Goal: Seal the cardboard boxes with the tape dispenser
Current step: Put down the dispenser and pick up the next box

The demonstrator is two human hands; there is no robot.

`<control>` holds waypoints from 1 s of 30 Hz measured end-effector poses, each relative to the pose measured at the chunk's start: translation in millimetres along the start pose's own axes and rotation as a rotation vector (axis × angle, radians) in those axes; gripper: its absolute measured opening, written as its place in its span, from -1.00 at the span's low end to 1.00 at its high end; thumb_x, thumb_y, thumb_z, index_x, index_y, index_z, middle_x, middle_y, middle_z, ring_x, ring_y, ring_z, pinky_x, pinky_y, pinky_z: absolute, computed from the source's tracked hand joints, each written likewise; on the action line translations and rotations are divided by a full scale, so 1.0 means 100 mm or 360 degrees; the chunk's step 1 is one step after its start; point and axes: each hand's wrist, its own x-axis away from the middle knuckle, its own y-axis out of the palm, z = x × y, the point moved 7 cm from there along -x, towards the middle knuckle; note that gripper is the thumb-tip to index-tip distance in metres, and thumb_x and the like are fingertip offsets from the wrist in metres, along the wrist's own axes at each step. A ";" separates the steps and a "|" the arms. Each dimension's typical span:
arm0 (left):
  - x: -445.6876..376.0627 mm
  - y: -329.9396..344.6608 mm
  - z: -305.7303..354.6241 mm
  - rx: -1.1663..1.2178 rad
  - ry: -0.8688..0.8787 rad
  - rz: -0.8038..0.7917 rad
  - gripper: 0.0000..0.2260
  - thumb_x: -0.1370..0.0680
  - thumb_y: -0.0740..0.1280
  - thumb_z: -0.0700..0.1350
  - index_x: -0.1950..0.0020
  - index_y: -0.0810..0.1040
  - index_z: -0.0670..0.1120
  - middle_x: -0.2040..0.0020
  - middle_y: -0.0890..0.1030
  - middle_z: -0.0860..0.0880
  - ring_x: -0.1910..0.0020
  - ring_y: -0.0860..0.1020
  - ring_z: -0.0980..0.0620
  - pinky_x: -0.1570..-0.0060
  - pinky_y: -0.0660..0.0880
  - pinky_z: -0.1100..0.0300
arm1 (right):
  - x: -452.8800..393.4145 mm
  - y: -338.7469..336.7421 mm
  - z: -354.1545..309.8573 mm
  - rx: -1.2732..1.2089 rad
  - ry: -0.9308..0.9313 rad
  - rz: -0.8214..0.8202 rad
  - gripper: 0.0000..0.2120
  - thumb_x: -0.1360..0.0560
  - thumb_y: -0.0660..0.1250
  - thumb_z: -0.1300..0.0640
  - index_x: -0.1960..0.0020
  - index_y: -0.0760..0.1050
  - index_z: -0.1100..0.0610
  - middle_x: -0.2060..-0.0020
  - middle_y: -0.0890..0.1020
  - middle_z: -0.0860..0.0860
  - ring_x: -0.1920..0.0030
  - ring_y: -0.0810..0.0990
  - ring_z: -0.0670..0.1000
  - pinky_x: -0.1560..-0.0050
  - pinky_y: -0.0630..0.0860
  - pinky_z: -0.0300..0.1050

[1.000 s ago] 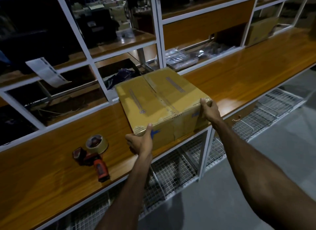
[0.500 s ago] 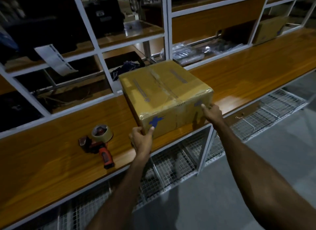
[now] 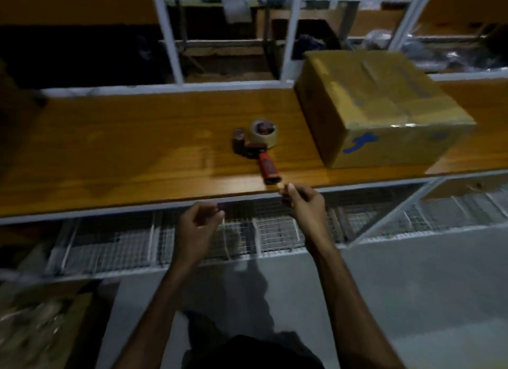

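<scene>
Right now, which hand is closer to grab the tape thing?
Probably the right hand: it hovers just short of the tape dispenser handle's near end. The left hand hangs lower, off the bench.

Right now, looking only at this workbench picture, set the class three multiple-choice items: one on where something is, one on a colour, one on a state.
1. Where does the tape dispenser lie?
A. On top of the cardboard box
B. On the wooden bench, left of the cardboard box
C. On the floor

2. What colour is the mark on the front face of the cardboard box?
A. Blue
B. Green
C. White

3. What is the state of the tape dispenser?
A. Held in the right hand
B. Held in the left hand
C. Lying untouched on the bench

Answers:
1 B: it rests on the wooden bench, apart from the box.
2 A: a blue mark shows near the front corner.
3 C: the left hand and right hand are both short of it.
</scene>
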 end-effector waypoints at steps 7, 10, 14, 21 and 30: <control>0.31 -2.39 -0.15 0.0083 0.0026 0.0522 -0.81 -0.57 0.49 -0.07 -0.16 0.66 -0.06 -0.06 0.70 -0.01 -0.04 0.67 0.14 -0.01 0.62 0.15 | 0.65 2.47 -0.63 -0.0029 -0.0261 -0.0705 -0.78 -0.71 0.32 0.06 -0.22 0.64 0.16 -0.08 0.75 0.12 -0.08 0.75 0.05 -0.12 0.70 -0.06; 0.42 -3.07 -0.14 0.0095 0.0058 0.0654 -0.74 -0.55 0.48 -0.01 -0.21 0.64 -0.04 -0.11 0.69 -0.01 -0.07 0.65 0.19 -0.02 0.61 0.26 | 0.87 3.32 -0.95 0.0056 -0.0390 -0.0911 -0.80 -0.72 0.30 0.01 -0.21 0.61 0.09 -0.07 0.74 0.03 -0.06 0.74 -0.01 -0.05 0.69 -0.08; 0.43 -3.74 -0.10 0.0105 0.0081 0.0838 -0.76 -0.62 0.45 -0.13 -0.29 0.60 -0.07 -0.17 0.65 -0.01 -0.08 0.61 0.24 -0.01 0.55 0.39 | 1.03 4.29 -1.37 0.0190 -0.0541 -0.1103 -0.78 -0.73 0.25 0.01 -0.25 0.60 0.07 -0.06 0.71 -0.06 -0.06 0.71 -0.07 -0.08 0.69 0.00; 0.06 -4.57 0.03 0.0065 0.0171 0.1123 -0.69 -0.63 0.42 0.04 -0.36 0.49 0.19 -0.28 0.55 0.22 -0.20 0.55 0.28 -0.08 0.48 0.26 | 0.79 5.59 -2.03 0.0273 -0.1002 -0.1166 -0.75 -0.75 0.23 0.01 -0.25 0.60 0.12 -0.09 0.70 0.00 -0.01 0.70 -0.09 -0.04 0.66 0.01; -0.90 -5.19 0.27 0.0001 0.0055 0.1720 -0.35 -0.64 0.16 0.36 -0.65 0.19 0.09 -0.62 0.25 0.01 -0.47 0.35 0.01 -0.25 0.34 0.13 | -0.56 7.10 -2.90 0.0275 -0.0964 -0.1156 -0.70 -0.71 0.28 -0.14 -0.21 0.66 0.04 -0.13 0.71 -0.05 -0.15 0.69 0.00 -0.09 0.64 0.06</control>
